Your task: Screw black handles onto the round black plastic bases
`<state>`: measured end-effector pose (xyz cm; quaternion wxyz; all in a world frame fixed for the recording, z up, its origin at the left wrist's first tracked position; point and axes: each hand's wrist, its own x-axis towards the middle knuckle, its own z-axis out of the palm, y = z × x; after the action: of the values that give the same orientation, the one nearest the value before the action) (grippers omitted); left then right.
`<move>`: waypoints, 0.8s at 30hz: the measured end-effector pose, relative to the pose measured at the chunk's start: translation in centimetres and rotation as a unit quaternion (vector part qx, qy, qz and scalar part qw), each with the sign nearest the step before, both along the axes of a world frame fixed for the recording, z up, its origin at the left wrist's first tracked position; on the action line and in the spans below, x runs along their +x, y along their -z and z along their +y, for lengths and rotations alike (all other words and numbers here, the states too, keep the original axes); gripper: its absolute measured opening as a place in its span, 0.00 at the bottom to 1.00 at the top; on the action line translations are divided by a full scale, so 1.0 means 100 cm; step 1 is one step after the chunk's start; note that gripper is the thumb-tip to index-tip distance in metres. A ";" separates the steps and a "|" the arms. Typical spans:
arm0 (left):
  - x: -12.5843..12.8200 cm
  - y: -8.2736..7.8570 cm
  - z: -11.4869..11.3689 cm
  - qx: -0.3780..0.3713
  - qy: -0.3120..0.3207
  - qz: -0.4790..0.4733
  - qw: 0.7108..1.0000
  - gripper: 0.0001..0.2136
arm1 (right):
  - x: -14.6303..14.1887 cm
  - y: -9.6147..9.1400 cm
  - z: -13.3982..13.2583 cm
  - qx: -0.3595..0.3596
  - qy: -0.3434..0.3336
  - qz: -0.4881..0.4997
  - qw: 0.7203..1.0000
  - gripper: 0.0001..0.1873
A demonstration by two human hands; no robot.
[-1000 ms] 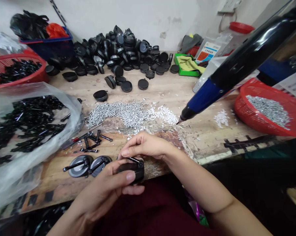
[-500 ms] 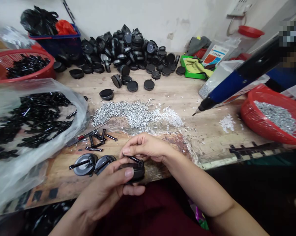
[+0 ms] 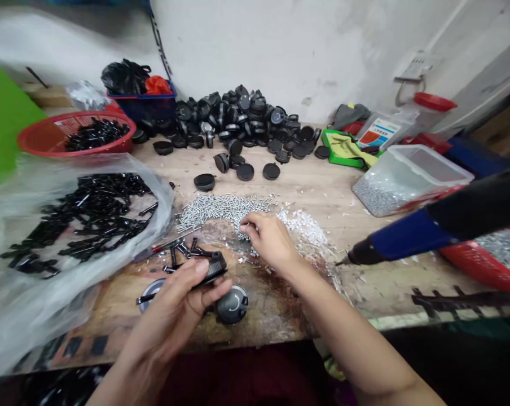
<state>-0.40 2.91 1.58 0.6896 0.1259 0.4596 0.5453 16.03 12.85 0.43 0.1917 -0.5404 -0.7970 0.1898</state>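
Right hand [image 3: 269, 239] had moved up to the heap of small silver metal pins [image 3: 210, 208] mid-frame, can't tell if it'd closed on any. Left hand [image 3: 181, 290] gripped a black ribbed plastic piece [image 3: 215, 267] just below-left of centre, near a round grey-black disc [image 3: 232, 305].

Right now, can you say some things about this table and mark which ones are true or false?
1. The left hand holds a black part. True.
2. The right hand is inside the clear bag. False: the right hand is at the screws.
3. A yellow cloth lies in the green tray. True.
4. The white bits are left of the screws in the picture. False: the white bits are on their right.
5. The clear bag has black pieces in it. True.
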 end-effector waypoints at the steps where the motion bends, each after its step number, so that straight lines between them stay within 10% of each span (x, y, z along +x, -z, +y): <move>1: 0.000 0.000 0.004 0.005 -0.022 -0.003 1.000 0.03 | -0.007 0.002 0.008 0.012 -0.006 -0.034 0.999 0.11; 9: -0.002 0.008 0.016 -0.002 -0.082 -0.057 0.995 0.02 | -0.058 0.023 0.061 0.027 -0.029 -0.152 0.988 0.13; 24: -0.011 0.015 0.020 0.035 -0.035 -0.088 0.995 0.01 | -0.054 0.041 0.086 0.062 -0.069 -0.090 0.992 0.06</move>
<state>-1.51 4.92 0.04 0.7032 0.0854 0.3820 0.5936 10.63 21.40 -3.68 0.1383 -0.4862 -0.8566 0.1033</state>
